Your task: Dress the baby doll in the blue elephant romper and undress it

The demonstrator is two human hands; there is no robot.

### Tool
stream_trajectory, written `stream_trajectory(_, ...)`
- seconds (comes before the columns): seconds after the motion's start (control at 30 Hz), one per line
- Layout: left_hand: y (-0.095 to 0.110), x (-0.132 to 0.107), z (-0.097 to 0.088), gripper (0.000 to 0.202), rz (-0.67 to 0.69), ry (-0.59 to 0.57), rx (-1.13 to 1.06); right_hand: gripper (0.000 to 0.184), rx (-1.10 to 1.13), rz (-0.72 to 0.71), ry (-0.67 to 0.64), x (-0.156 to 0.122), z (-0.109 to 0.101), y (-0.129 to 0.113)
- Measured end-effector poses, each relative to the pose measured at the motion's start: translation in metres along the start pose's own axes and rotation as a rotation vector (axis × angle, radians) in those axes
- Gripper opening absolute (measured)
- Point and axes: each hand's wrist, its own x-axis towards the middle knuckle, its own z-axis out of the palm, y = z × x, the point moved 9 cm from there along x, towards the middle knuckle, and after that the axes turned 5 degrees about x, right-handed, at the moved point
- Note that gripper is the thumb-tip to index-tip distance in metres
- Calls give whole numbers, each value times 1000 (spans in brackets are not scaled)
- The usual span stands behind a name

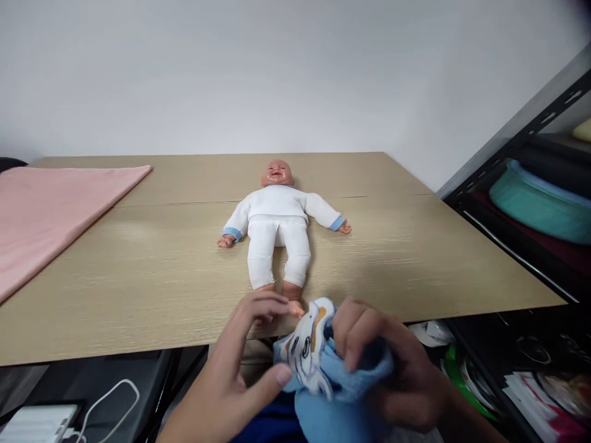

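Note:
A small light-blue cloth piece (341,375) with a white cartoon face on it is bunched up in front of me, below the table's near edge. My right hand (397,369) grips it, with fingers curled over its opening. Just left of the cloth, my left hand (235,369) has its thumb and fingers spread apart around the near side and holds nothing. Beyond my hands a baby doll (278,215) lies on its back, feet toward me. It wears a white top and white trousers with blue cuffs on the sleeves. Its feet are bare, and one is partly hidden by my left fingers.
The wooden table (161,264) carries a folded pink cloth (60,215) on the left. A black rack (508,166) with a teal item (545,203) stands at the right. Below on the left, a white box with a cable (46,424) rests on a dark surface.

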Motion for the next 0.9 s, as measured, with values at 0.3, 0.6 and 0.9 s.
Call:
stream_trajectory(0.3,-18,35,-1,38,-30,-132,-245,30,-243,-153,23,30,-20,-16)
stream_trajectory(0.6,38,62,-26,24,499,-80,126,92,-544,72,-217,36,-18,-3)
stream_trajectory(0.9,54,62,-12,36,719,41,542,87,-402,223,-367,65,-10,23)
